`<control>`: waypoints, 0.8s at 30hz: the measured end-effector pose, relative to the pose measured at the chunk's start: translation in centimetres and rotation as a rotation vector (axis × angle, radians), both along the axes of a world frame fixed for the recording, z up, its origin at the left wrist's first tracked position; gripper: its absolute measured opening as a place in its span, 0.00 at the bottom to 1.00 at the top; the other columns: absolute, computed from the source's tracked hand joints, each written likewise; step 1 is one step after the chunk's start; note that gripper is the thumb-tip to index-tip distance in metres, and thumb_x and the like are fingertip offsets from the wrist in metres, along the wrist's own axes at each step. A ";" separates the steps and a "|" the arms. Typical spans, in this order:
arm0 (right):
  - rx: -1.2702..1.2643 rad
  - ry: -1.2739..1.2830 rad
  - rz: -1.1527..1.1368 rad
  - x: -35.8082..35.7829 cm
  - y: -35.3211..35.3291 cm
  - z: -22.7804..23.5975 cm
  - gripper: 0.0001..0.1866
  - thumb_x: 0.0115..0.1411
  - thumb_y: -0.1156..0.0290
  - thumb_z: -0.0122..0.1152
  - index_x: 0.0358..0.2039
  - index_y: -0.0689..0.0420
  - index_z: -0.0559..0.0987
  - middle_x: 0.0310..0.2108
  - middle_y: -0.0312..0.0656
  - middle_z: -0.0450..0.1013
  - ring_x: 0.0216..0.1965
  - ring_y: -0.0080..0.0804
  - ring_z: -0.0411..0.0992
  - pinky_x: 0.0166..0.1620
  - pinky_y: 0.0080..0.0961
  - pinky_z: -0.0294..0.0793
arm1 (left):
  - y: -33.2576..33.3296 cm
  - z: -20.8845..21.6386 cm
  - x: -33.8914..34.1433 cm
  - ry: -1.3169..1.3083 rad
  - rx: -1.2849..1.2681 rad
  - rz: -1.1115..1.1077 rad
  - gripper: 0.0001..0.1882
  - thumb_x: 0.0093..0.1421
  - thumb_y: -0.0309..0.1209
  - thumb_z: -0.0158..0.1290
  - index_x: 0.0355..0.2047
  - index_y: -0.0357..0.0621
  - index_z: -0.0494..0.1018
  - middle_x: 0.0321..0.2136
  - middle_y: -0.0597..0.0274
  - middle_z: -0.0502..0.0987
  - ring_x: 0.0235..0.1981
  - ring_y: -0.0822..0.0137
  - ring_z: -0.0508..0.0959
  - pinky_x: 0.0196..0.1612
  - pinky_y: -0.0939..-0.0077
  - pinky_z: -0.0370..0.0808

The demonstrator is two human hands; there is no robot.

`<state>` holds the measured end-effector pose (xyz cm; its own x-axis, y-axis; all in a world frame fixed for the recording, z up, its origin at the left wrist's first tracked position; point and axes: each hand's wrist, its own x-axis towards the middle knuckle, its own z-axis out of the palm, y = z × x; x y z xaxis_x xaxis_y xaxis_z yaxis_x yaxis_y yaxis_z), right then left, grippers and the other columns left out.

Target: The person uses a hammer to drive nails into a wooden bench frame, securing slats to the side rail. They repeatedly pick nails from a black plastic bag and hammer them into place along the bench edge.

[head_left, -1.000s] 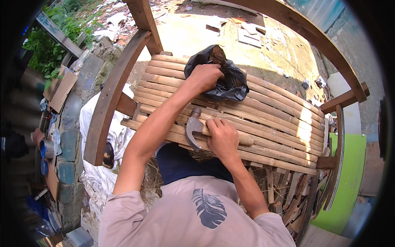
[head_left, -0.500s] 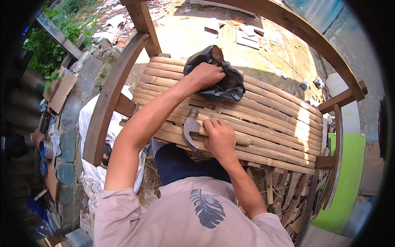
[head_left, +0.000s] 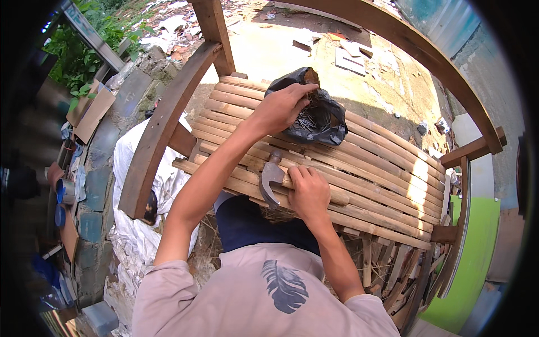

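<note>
A black plastic bag point(head_left: 336, 130) with its mouth spread wide sits on the far part of the bamboo slat bench point(head_left: 387, 168). Many thin metal nails point(head_left: 307, 121) lie inside it. Above the bag's left rim is my left hand point(head_left: 283, 108), its fingers drawn together; what they hold, if anything, is too small to make out. Closed round the wooden handle of a claw hammer point(head_left: 272, 178), my right hand point(head_left: 309, 191) rests low over the near slats. The hammer lies sideways, its head to the left and its curved claw pointing toward me.
Dark wooden posts and rails point(head_left: 168, 121) frame the bench on its left, far and right sides. White sheeting point(head_left: 140, 168) lies left of it, beside a stone wall point(head_left: 92, 208). Scrap wood point(head_left: 393, 269) is piled beneath, near a green panel point(head_left: 471, 253). Rubble covers the far ground.
My left hand has risen out of the bag to its left rim, so the nails inside now show. The right hand keeps its hold on the hammer. The whole view has shifted slightly.
</note>
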<state>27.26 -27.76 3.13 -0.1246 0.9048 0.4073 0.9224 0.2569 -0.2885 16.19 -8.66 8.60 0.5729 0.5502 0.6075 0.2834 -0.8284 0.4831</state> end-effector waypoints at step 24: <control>-0.295 0.018 0.252 -2.2 3.1 3.9 0.13 0.49 0.80 0.60 0.37 0.57 0.75 0.36 0.46 0.76 0.43 0.50 0.74 0.44 0.46 0.74 | -10.3 -8.4 -17.0 -0.118 -0.154 0.959 0.08 0.69 0.28 0.51 0.46 0.40 0.72 0.34 0.42 0.82 0.36 0.41 0.82 0.37 0.51 0.77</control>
